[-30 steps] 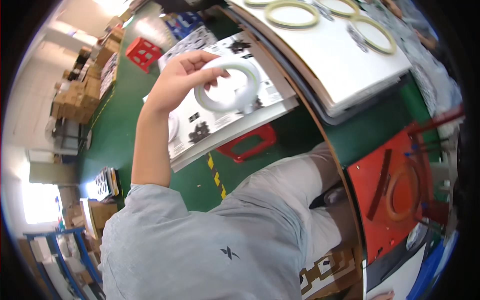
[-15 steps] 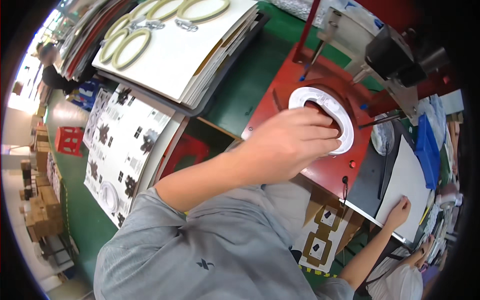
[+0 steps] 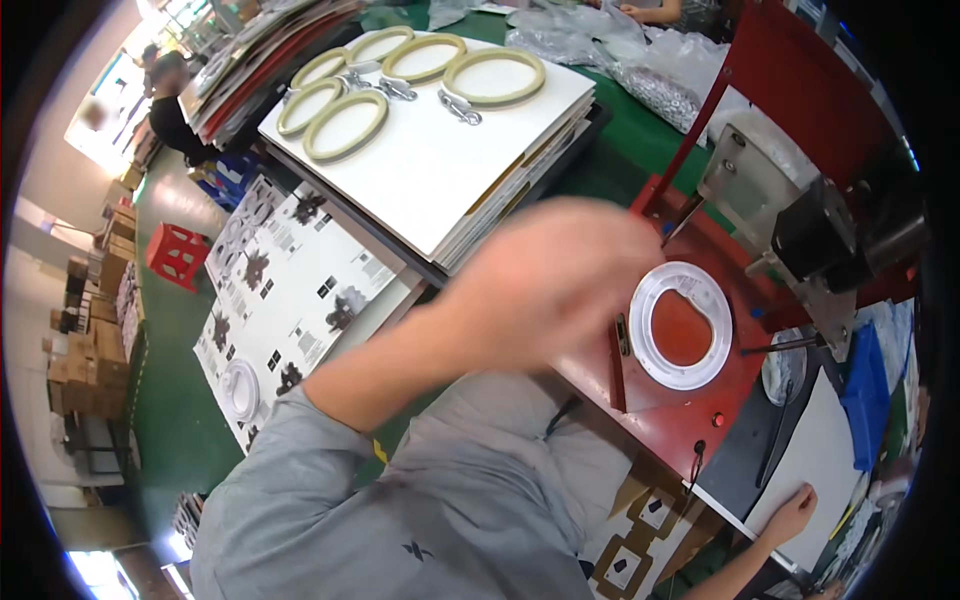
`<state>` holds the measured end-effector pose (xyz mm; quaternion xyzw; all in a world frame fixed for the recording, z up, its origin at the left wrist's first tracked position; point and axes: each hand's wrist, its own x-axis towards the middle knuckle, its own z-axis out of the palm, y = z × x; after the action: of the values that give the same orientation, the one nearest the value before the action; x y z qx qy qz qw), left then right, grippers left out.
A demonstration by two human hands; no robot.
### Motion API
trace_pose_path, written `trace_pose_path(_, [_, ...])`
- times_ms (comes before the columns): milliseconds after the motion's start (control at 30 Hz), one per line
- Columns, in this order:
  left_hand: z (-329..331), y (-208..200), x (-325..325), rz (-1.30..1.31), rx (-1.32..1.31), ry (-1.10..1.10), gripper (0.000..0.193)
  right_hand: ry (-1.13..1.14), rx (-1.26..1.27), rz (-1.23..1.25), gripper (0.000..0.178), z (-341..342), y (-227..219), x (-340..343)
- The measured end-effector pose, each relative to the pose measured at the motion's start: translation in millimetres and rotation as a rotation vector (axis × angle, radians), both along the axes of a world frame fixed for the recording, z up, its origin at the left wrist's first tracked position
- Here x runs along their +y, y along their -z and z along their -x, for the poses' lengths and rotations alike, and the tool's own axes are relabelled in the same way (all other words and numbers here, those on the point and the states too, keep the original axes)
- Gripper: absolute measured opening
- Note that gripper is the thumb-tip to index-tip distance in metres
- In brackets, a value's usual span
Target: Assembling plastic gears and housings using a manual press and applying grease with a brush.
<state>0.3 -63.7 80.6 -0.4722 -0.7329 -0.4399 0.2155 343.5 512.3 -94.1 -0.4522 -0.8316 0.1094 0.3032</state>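
Note:
My left hand (image 3: 565, 275) is smeared by motion over the left side of a red machine base; whether anything is in its fingers cannot be made out. Close by to its right, a white plastic ring (image 3: 652, 345) lies flat on the red base (image 3: 690, 420), with red surface showing through its opening. The hand appears apart from the ring. At the lower right, my right hand (image 3: 790, 517) rests on a white sheet (image 3: 812, 450), its fingers curled in and nothing visible in them.
Several pale yellow-green rings (image 3: 494, 77) with metal clasps lie on a stack of white boards (image 3: 420, 160). A printed sheet (image 3: 300, 270) carries other white rings (image 3: 238, 390). The machine's black head (image 3: 815, 235) overhangs the base. A blue tray (image 3: 862, 390) stands at the right.
My left hand has come off the white ring and moved away to its upper left, leaving the ring on the red base. The view has shifted. My right hand stays on the white sheet.

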Motion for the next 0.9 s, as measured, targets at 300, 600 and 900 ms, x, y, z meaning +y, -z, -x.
trace_pose_path(300, [131, 11, -96, 0.492, -0.123, -0.789, 0.05, -0.003, 0.06, -0.01, 0.037, 18, -1, -13])
trace_pose_path(600, [130, 4, -89, 0.221, -0.315, -0.741, 0.027, -0.02, 0.074, -0.052, 0.034, 14, -2, -23])
trace_pose_path(900, [116, -2, -94, 0.139, -0.288, -0.653, 0.035, -0.054, 0.077, -0.115, 0.032, 23, -5, -23])
